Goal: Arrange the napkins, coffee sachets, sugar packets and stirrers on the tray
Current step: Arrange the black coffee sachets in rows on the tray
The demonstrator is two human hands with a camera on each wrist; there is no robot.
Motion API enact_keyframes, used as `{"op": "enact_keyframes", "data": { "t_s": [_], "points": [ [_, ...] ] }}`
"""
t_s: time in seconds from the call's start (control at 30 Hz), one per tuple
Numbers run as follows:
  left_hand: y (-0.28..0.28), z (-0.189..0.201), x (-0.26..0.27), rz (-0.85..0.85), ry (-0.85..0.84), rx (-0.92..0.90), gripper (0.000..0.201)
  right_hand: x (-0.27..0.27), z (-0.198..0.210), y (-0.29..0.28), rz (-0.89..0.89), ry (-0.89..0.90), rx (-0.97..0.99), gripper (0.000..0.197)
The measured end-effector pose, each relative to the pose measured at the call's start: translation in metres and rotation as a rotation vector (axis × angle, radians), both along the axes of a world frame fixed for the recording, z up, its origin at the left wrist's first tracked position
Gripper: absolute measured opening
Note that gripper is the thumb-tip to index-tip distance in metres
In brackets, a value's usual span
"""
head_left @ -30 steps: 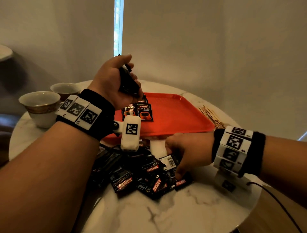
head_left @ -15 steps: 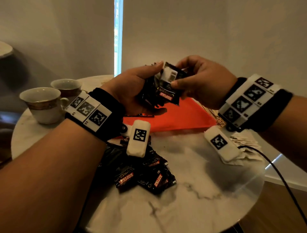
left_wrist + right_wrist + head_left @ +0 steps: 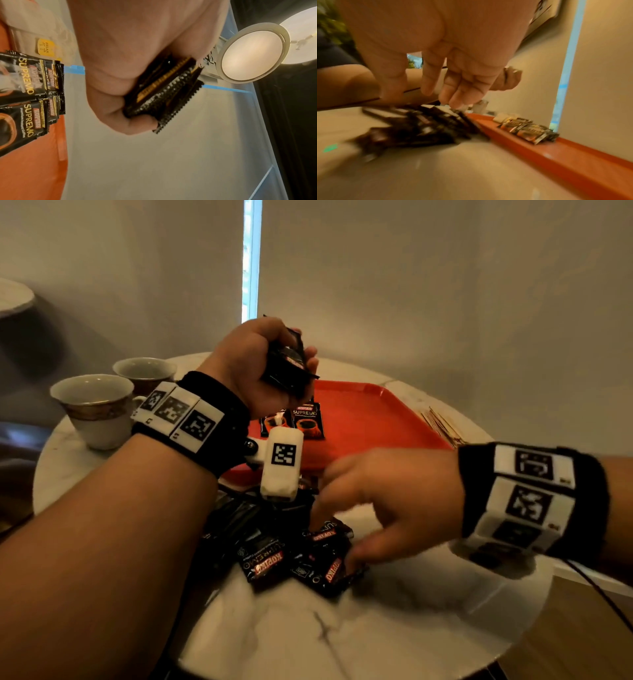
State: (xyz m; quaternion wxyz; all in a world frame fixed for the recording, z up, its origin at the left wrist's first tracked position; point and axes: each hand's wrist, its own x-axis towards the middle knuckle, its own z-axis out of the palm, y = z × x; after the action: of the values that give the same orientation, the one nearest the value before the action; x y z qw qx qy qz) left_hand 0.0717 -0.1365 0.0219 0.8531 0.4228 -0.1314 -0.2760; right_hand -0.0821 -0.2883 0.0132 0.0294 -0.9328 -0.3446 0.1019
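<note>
Marble counter (image 3: 394,628) under your hands: your left hand (image 3: 250,368) grips a collected stack of coffee sachets (image 3: 286,364) above the tray (image 3: 370,419), freeing your right hand (image 3: 383,501), fingers loosely spread, to pick from the pile (image 3: 301,556) beneath it.

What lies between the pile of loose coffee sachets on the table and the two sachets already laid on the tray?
In the head view, the tray's near rim and the left wrist's camera unit lie between them.

Open tray, crowded near edge

Bare over most of the red tray (image 3: 370,419); blocked near-left by two laid sachets (image 3: 301,422), front by the sachet pile (image 3: 294,556), left by cups (image 3: 96,409).
</note>
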Motion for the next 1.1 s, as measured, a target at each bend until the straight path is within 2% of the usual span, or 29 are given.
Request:
{"op": "enact_keyframes", "data": {
  "t_s": [0.07,0.13,0.2,0.3,0.43,0.63,0.87,1.1],
  "points": [
    [0.000,0.000,-0.001,0.005,0.002,-0.002,0.020,-0.006,-0.008,0.008,0.048,0.058,-0.085,0.061],
    [-0.001,0.001,-0.002,0.005,0.005,-0.004,0.021,-0.009,-0.011,0.014,0.068,0.038,-0.203,0.070],
    [-0.001,0.001,-0.001,0.003,0.008,-0.009,0.022,-0.009,-0.014,0.016,0.069,-0.007,-0.283,0.074],
    [0.000,-0.001,0.001,-0.005,0.012,-0.013,0.025,-0.010,-0.019,0.018,0.061,-0.015,-0.289,0.073],
    [0.000,-0.001,0.001,-0.011,0.013,-0.017,0.024,-0.009,-0.025,0.013,0.078,-0.087,-0.242,0.065],
    [0.000,0.000,0.001,-0.015,0.007,-0.022,0.025,-0.007,-0.027,-0.008,0.126,-0.208,-0.023,0.050],
    [-0.001,-0.002,0.003,-0.018,0.015,-0.020,0.026,-0.007,-0.027,-0.037,0.124,-0.334,0.112,0.039],
    [-0.002,-0.004,0.006,-0.002,0.016,-0.005,0.026,-0.005,-0.018,-0.058,-0.050,-0.299,0.204,0.037]
  ]
}}
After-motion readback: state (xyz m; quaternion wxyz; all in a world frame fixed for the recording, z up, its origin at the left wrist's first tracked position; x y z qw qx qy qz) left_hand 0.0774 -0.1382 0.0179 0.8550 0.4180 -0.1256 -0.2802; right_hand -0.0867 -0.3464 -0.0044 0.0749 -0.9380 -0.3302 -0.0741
